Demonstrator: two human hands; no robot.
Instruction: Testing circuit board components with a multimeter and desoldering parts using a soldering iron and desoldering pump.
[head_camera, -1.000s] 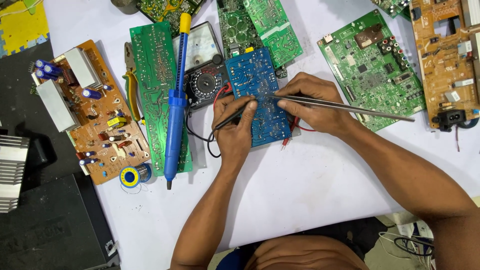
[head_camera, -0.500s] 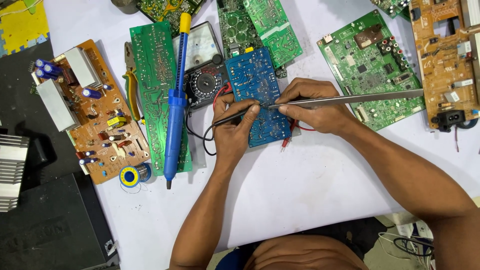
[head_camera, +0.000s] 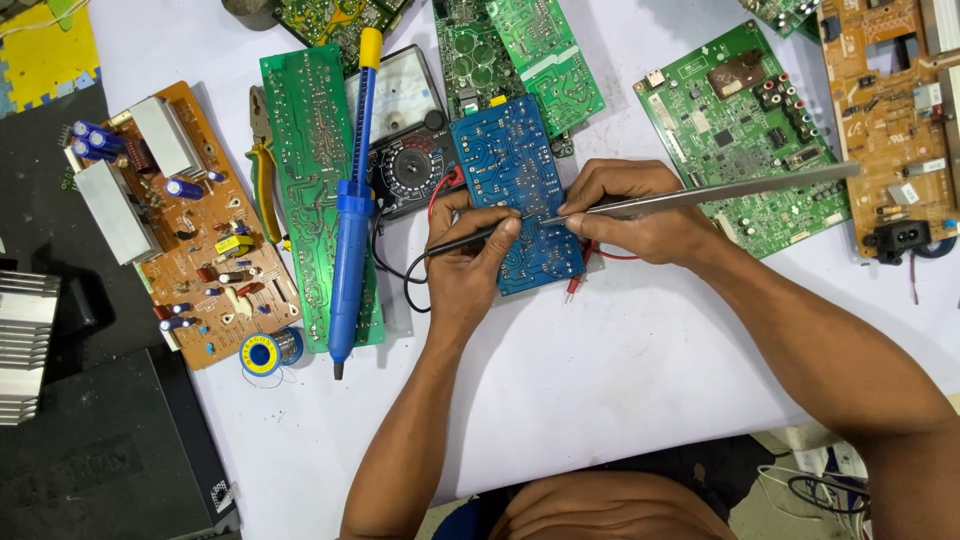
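On the blue board (head_camera: 516, 190), the left hand (head_camera: 470, 262) gripped a black probe (head_camera: 462, 242); the right hand (head_camera: 632, 210), pinching long tweezers (head_camera: 720, 193), had tilted them flatter over half a second, tips barely shifting, suggesting fine adjustment.

pale multimeter dial face (head_camera: 412, 88), top centre, rectangular

Blue circuit board (head_camera: 515, 190) flat on table; black probe (head_camera: 470, 240), grey probe (head_camera: 720, 192) apparently touching it.
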